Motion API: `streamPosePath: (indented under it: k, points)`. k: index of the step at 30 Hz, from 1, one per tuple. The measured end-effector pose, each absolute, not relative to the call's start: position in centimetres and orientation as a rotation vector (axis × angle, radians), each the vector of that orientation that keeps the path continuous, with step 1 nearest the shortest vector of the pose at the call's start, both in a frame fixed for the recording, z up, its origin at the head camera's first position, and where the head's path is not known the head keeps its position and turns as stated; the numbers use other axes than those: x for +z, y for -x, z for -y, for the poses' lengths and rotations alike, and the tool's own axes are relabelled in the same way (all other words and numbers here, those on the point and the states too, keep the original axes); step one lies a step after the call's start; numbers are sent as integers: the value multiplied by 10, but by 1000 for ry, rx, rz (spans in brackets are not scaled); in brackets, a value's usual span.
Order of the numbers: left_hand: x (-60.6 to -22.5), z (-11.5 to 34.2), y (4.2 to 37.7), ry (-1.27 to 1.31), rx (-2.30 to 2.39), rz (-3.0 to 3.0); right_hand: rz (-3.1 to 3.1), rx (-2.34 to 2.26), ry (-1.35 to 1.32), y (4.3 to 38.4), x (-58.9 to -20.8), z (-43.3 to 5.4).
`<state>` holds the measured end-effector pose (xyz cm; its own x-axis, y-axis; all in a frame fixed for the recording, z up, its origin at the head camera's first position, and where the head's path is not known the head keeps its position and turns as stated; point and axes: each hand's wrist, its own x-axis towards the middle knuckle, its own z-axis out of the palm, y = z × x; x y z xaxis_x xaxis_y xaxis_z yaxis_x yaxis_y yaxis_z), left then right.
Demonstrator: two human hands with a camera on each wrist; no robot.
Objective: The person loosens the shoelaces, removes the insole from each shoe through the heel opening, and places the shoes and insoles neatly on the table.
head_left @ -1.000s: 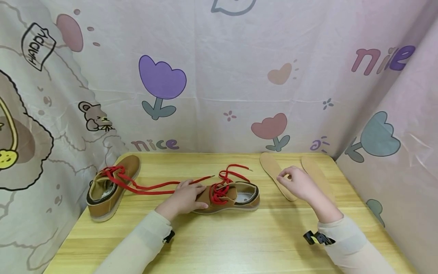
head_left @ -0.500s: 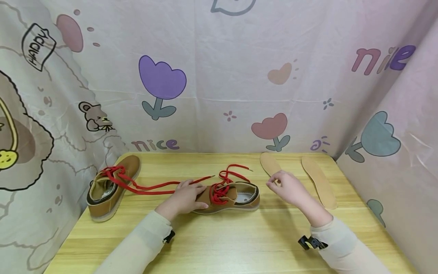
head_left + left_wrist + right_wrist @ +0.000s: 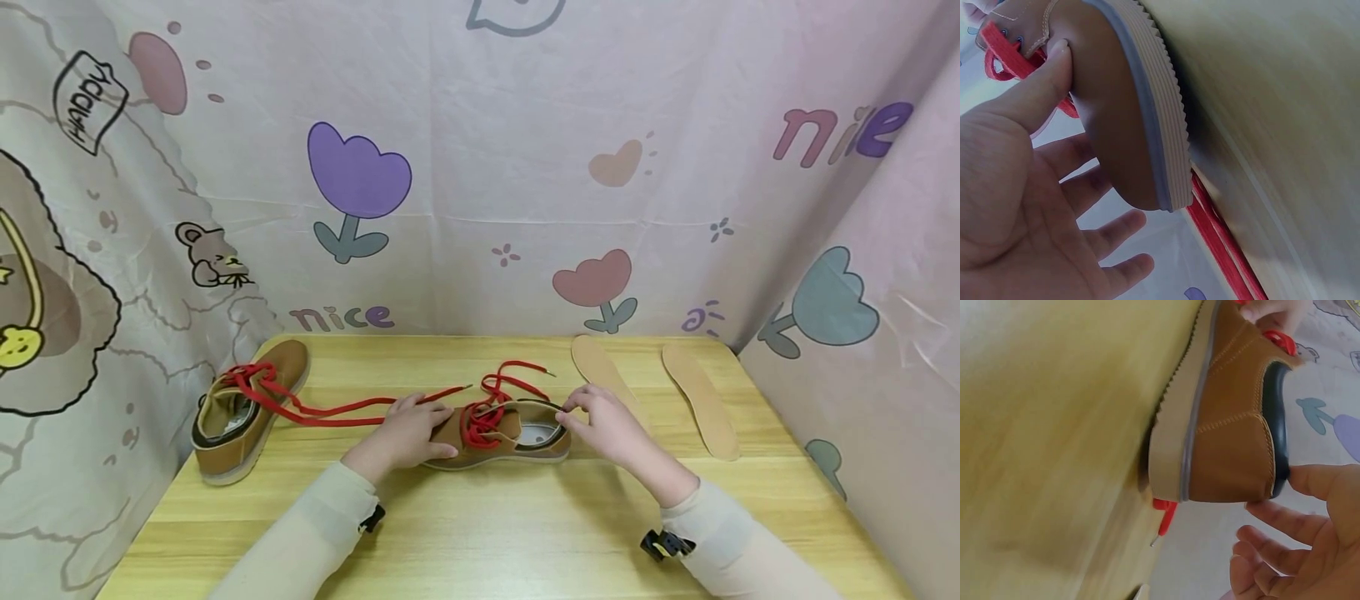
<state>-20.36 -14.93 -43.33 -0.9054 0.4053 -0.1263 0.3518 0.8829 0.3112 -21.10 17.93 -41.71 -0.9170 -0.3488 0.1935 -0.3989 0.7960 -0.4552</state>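
Observation:
A brown lace-up shoe (image 3: 489, 453) with a dark collar lies on the table in front of me, toe to the left. My left hand (image 3: 403, 435) holds its toe, the thumb on the near side and the fingers over the far side. At the heel, my right hand (image 3: 611, 431) pinches the back of the collar (image 3: 1277, 425) between thumb and index finger; its other fingers are loosely bent. Red laces (image 3: 480, 427) run loosely through the eyelets, and one end trails behind the shoe. Inside the shoe a pale footbed (image 3: 534, 434) shows.
The matching brown shoe (image 3: 247, 446) stands at the left edge, its long red laces (image 3: 330, 412) stretching toward my left hand. Two tan insoles lie at the right: one insole (image 3: 596, 358) partly behind my right hand, the other insole (image 3: 701, 400) farther right. Printed curtains (image 3: 480, 183) enclose the wooden table.
My right hand has moved left from over the insoles to the shoe's heel and taken hold of the collar there. The left hand stays on the toe.

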Motion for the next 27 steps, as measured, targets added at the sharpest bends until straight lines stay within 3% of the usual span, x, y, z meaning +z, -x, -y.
streamPosePath:
  k: [11, 27]
  points:
    - [-436, 153, 207, -590, 474, -2843, 2935, 733, -595, 206, -417, -177]
    - [-445, 164, 252, -667, 664, -2798, 3002, 541, -612, 192, -409, -176]
